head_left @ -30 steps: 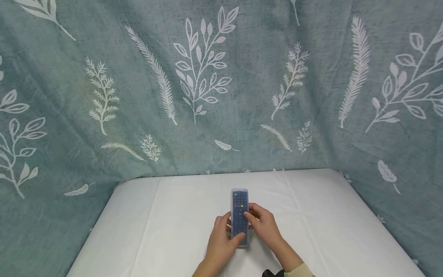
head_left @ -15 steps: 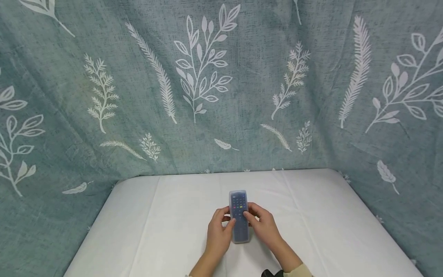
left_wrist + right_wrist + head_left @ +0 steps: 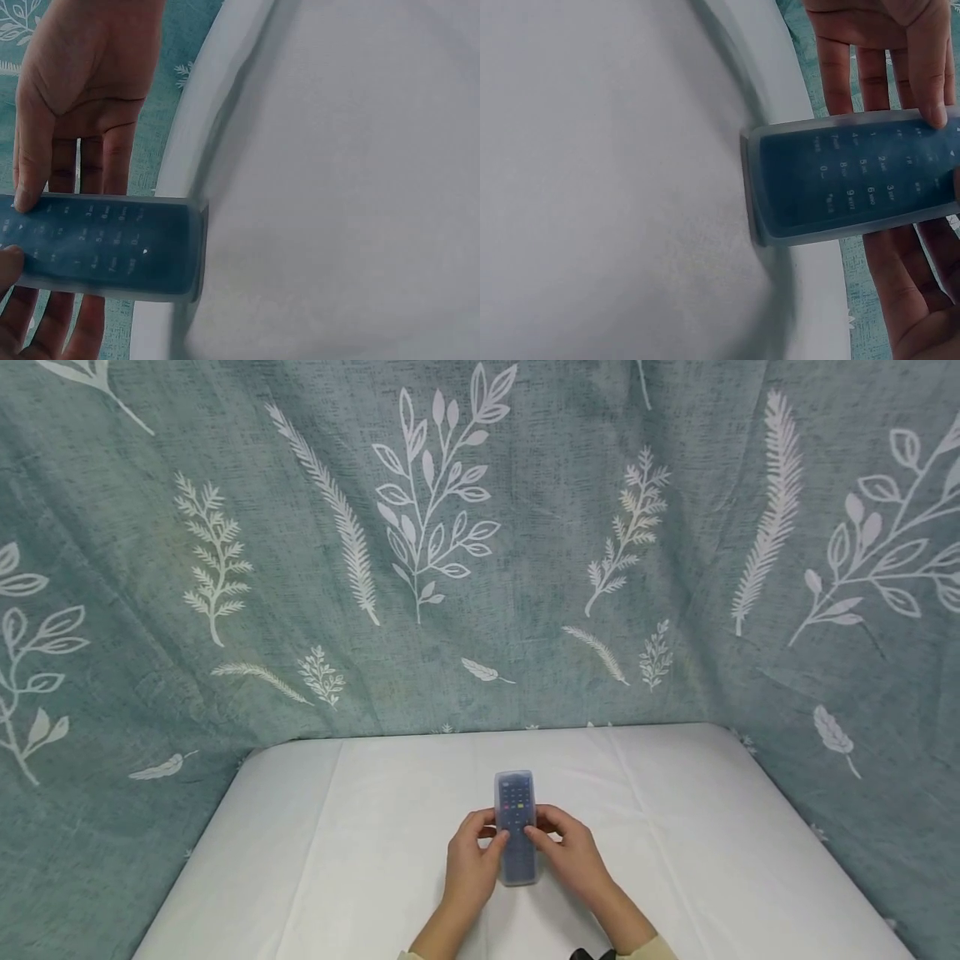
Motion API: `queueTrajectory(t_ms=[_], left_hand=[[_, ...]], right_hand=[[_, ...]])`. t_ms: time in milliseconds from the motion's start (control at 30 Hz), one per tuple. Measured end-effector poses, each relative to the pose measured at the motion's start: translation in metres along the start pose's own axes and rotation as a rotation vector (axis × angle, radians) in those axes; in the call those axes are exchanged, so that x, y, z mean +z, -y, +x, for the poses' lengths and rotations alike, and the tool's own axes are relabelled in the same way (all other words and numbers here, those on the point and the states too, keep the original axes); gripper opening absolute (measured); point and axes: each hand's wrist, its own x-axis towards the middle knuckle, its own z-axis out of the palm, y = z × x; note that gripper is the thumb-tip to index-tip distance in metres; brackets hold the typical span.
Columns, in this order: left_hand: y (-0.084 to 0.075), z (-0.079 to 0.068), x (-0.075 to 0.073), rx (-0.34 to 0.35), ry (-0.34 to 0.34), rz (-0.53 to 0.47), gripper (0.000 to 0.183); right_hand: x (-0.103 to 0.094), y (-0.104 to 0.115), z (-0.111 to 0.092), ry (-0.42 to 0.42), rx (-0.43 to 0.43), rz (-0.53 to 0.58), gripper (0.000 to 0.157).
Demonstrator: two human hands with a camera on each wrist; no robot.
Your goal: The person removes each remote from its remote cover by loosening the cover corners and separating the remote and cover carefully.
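You're pinching the remote [image 3: 517,856] by its long sides, left hand [image 3: 471,868] and right hand [image 3: 573,856], over the bench [image 3: 390,827]; whether it touches, you can't tell. The clear cover [image 3: 754,187] seems fully on; the remote isn't released yet. You can read digits 0–9 on its keys [image 3: 863,162]; no brand is legible.

Remote [image 3: 517,858] over bench [image 3: 375,835], between left hand [image 3: 472,862] and right hand [image 3: 573,853]; drape [image 3: 540,635] behind bench and along both sides.
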Motion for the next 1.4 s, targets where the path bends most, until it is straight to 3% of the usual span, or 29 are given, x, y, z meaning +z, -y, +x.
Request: queueTrajectory(t_ms=[367, 567, 867, 1100, 1400], left_hand=[[-0.001, -0.001, 0.002, -0.038, 0.000, -0.009, 0.022], [-0.001, -0.002, 0.002, -0.056, -0.014, -0.029, 0.021], [-0.003, -0.003, -0.004, -0.128, -0.005, -0.072, 0.022], [-0.007, 0.000, -0.006, -0.277, 0.061, -0.236, 0.033], [-0.015, 0.002, -0.014, -0.425, 0.219, -0.424, 0.063]], right_hand=[[0.000, 0.000, -0.002, -0.029, -0.038, -0.038, 0.021], [0.000, 0.000, -0.002, -0.055, -0.023, -0.010, 0.021], [-0.002, 0.003, -0.003, -0.078, -0.084, 0.048, 0.025], [-0.002, 0.002, -0.003, -0.080, -0.130, 0.110, 0.023], [-0.002, -0.002, -0.002, -0.060, -0.299, 0.164, 0.021]])
